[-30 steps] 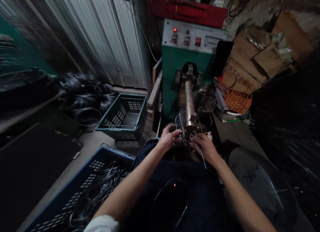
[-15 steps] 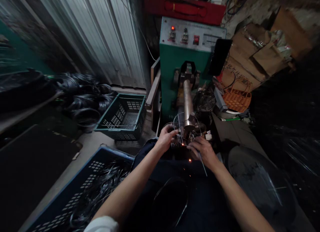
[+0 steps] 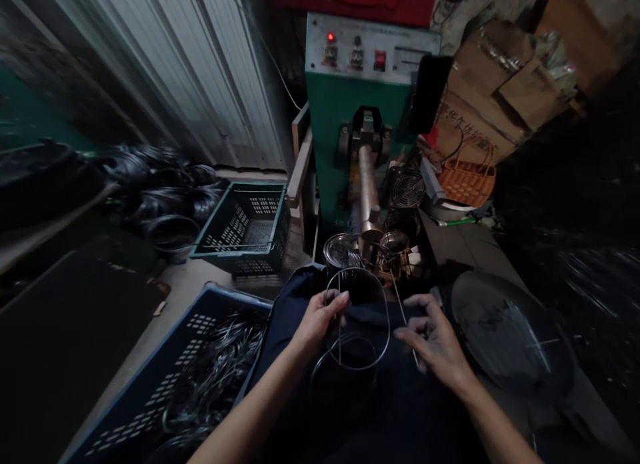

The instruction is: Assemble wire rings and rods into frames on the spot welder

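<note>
My left hand (image 3: 320,315) pinches the left side of a thin wire ring (image 3: 387,331) and holds it over my dark lap. A straight wire piece hangs from the ring near my fingers. My right hand (image 3: 434,341) hovers just right of the ring with its fingers spread; a thin straight wire (image 3: 403,317) runs by its fingertips, and I cannot tell whether it grips it. Ahead stands a green welding machine (image 3: 350,111) with a metal arm (image 3: 369,191) pointing toward me and round metal fittings (image 3: 340,249) at its tip.
A blue crate (image 3: 150,377) of tangled wire pieces sits at my lower left. A green crate (image 3: 243,227) and piles of black wire rings (image 3: 165,184) lie beyond it. A small fan (image 3: 405,187), a wicker basket (image 3: 467,181) and cardboard boxes (image 3: 500,84) are right of the machine.
Both hands have drawn back from the machine's tip toward my lap. The wire ring has come away with my left hand, and my right hand has let go and spread its fingers.
</note>
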A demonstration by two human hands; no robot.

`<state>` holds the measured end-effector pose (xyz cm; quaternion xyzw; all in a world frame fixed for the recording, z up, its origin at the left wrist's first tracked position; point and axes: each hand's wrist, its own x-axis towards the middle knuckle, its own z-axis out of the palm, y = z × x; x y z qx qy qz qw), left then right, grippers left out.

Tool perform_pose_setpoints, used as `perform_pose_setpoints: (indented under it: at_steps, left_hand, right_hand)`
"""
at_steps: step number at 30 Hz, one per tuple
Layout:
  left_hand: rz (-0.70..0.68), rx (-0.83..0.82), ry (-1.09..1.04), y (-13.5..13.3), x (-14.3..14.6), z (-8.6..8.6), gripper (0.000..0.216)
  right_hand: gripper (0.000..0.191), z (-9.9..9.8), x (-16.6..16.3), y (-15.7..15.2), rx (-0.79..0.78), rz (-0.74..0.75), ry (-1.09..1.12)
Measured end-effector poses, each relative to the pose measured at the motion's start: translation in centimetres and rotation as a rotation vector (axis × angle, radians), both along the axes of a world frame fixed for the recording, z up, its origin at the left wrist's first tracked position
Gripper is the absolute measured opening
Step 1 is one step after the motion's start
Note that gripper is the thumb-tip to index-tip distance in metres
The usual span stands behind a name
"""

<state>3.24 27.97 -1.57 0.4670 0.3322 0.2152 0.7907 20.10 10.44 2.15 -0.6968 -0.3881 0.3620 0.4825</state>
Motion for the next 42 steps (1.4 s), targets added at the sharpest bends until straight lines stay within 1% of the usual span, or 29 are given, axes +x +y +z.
perform_pose_setpoints:
  at_steps: [2, 3, 6, 7, 9, 10, 11, 12, 15, 19, 24, 28, 37, 42]
  left_hand:
    - [0.001, -0.03, 0.022, -0.7, -0.4, 0.3, 0.042]
    - [0.005, -0.043, 0.032, -0.9, -0.6, 0.3, 0.043]
    - [0.015, -0.067, 0.061, -1.1, -1.0, -0.2, 0.044]
    - [0.017, -0.072, 0.068, -1.0, -1.2, -0.5, 0.043]
    - [0.016, -0.075, 0.074, -0.9, -1.4, -1.1, 0.042]
    - [0.013, -0.074, 0.074, -0.9, -1.5, -1.3, 0.042]
    - [0.011, -0.069, 0.073, -0.9, -1.6, -1.4, 0.042]
    - [0.012, -0.062, 0.071, -0.8, -1.7, -1.4, 0.042]
    - [0.034, -0.054, 0.074, -0.7, -1.7, -1.1, 0.042]
    - [0.061, -0.055, 0.086, -0.3, -1.5, -0.8, 0.041]
    - [0.061, -0.073, 0.055, -0.2, -1.2, -0.7, 0.041]
    - [0.06, -0.083, 0.052, -0.2, -1.0, -0.3, 0.042]
    - [0.043, -0.061, 0.005, 0.3, -0.4, 0.4, 0.04]
    - [0.06, -0.067, -0.009, 0.7, 0.0, 0.9, 0.042]
  right_hand:
    - [0.026, -0.4, -0.7, 0.1, 0.009, 0.053, -0.127]
    - [0.022, -0.4, -1.0, 0.3, 0.029, 0.103, -0.209]
    - [0.027, 0.4, -1.6, 0.9, 0.074, 0.333, -0.407]
    - [0.039, 0.6, -1.6, 1.1, 0.077, 0.418, -0.465]
    - [0.077, 0.6, -1.5, 1.4, 0.066, 0.57, -0.596]
    - [0.088, 0.5, -1.4, 1.5, 0.057, 0.622, -0.663]
    - [0.091, 0.3, -1.3, 1.6, 0.046, 0.655, -0.718]
    - [0.089, 0.1, -1.2, 1.7, 0.034, 0.673, -0.759]
    - [0.082, -0.4, -1.2, 2.0, 0.015, 0.67, -0.822]
    - [0.093, -0.3, -1.3, 2.2, -0.004, 0.675, -0.846]
    - [0.083, -0.3, -1.1, 2.3, -0.011, 0.69, -0.864]
    - [0.082, -0.5, -0.9, 2.5, 0.006, 0.663, -0.85]
    - [0.081, 0.1, -0.3, 3.1, 0.022, 0.654, -0.838]
    - [0.081, 0.5, 0.2, 3.8, 0.012, 0.662, -0.847]
